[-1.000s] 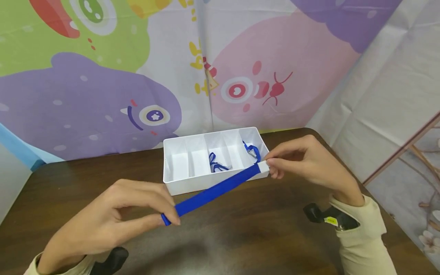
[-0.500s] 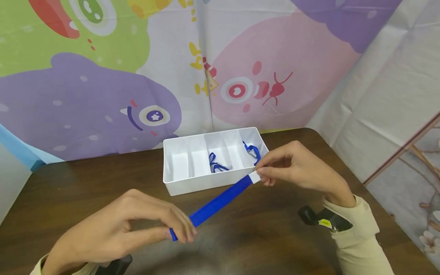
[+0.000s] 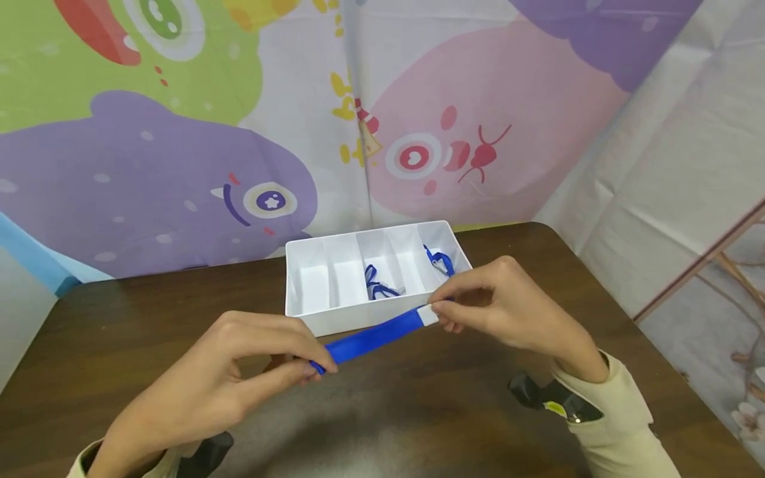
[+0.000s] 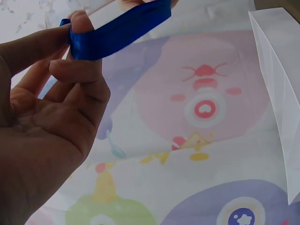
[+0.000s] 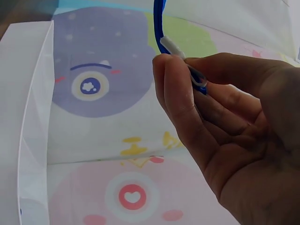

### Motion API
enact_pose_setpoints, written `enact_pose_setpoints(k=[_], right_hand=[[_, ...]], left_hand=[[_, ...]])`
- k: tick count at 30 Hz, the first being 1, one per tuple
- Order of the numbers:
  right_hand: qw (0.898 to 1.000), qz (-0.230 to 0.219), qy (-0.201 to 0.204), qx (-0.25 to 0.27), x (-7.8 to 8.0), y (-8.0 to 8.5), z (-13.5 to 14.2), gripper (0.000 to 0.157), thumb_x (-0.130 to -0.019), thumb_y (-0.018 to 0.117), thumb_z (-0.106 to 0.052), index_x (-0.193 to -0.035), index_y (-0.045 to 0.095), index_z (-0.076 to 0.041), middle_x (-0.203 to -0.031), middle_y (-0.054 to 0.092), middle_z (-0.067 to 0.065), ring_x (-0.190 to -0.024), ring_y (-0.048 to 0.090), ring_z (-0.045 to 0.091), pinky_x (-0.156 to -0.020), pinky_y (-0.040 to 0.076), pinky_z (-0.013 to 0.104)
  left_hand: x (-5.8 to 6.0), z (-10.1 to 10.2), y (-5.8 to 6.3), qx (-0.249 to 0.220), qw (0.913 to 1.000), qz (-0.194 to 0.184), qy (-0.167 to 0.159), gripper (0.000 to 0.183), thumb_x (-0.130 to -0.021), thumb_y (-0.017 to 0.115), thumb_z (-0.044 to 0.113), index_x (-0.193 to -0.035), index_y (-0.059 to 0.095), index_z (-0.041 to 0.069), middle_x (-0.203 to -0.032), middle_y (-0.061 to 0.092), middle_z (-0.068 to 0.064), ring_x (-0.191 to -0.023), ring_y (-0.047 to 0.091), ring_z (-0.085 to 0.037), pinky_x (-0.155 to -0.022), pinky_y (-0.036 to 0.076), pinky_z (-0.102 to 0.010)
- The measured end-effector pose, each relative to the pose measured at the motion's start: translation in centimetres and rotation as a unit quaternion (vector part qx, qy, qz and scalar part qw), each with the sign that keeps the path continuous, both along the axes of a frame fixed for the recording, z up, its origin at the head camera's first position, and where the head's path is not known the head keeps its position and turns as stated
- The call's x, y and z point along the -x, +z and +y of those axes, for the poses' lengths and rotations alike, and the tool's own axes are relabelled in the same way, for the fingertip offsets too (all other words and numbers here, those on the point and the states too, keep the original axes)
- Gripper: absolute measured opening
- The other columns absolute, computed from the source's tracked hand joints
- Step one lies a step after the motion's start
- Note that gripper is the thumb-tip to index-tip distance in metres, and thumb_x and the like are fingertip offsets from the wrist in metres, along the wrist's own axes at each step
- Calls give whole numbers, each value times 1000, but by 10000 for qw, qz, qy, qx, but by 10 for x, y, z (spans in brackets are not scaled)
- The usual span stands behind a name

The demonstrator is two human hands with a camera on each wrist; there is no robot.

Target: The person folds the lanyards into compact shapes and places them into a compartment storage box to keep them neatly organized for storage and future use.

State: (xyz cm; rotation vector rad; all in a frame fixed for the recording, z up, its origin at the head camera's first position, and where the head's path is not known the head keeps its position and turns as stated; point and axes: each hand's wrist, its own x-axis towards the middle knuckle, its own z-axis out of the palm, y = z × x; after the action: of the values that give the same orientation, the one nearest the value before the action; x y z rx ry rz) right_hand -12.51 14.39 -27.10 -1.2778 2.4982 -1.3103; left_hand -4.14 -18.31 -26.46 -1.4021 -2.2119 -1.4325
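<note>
A flat blue strap (image 3: 376,337) with a white end piece (image 3: 427,315) stretches slantwise between my hands, in front of the box. My left hand (image 3: 239,372) pinches its lower end between thumb and fingers; in the left wrist view the blue strap (image 4: 122,33) runs up and right from the fingertips. My right hand (image 3: 508,312) pinches the other end at the white piece. From the right wrist, the white piece (image 5: 172,48) shows at the fingertips, with a small looped bit (image 5: 199,79) sticking out below the thumb.
A white box (image 3: 352,318) with several compartments stands behind the hands on the dark wooden table (image 3: 382,425). Its middle compartment holds a thin blue-and-white cord (image 3: 379,287). Another blue cord (image 3: 441,262) lies in the rightmost one. A cartoon-printed sheet (image 3: 287,86) hangs behind.
My right hand has moved left and down toward me with the white end. My left hand dipped, then rose a little, and sits further right. The hands are closer together and the strap slopes less.
</note>
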Motion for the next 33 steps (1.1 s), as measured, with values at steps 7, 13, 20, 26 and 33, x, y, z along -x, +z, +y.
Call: enact_pose_setpoints(k=[7,13,20,26,33], right_hand=[[9993,237,-243,-134,-5,1,-2,6,-88,76,-7,-93,78,-10,-72,70,-11,-61,66,8,-56,56,26],[9997,126,-195,27,-8,0,-6,6,-89,75,-5,-93,78,-9,-73,71,-8,-61,67,8,-56,56,27],[9979,-114,-67,636,-12,-4,-17,5,-89,74,-3,-91,77,-6,-72,70,-3,-62,68,12,-58,58,30],[9948,-182,-56,1004,-16,-11,-29,6,-87,75,-1,-91,76,-4,-73,70,0,-62,68,16,-59,59,32],[9898,348,308,1350,-21,-21,-43,9,-87,73,4,-92,75,-3,-73,70,1,-63,67,13,-58,58,27]], left_hand=[[-3,7,1,158,9963,33,842,34,-87,70,-7,-103,72,22,-91,68,14,-69,54,-2,-56,44,-15],[-6,14,0,78,9897,-190,1417,33,-87,73,-4,-111,70,20,-88,69,14,-67,56,-2,-56,46,-17],[-8,23,-4,-191,9820,-767,1717,27,-86,76,0,-97,62,20,-86,71,16,-73,65,-8,-52,47,-20],[-6,28,-8,-134,9829,-475,1773,26,-85,76,-1,-93,64,21,-82,65,18,-65,55,-5,-54,45,-19],[-3,36,-14,-247,9855,-114,1676,28,-83,77,-3,-92,63,20,-84,62,13,-65,49,-5,-54,41,-19]])
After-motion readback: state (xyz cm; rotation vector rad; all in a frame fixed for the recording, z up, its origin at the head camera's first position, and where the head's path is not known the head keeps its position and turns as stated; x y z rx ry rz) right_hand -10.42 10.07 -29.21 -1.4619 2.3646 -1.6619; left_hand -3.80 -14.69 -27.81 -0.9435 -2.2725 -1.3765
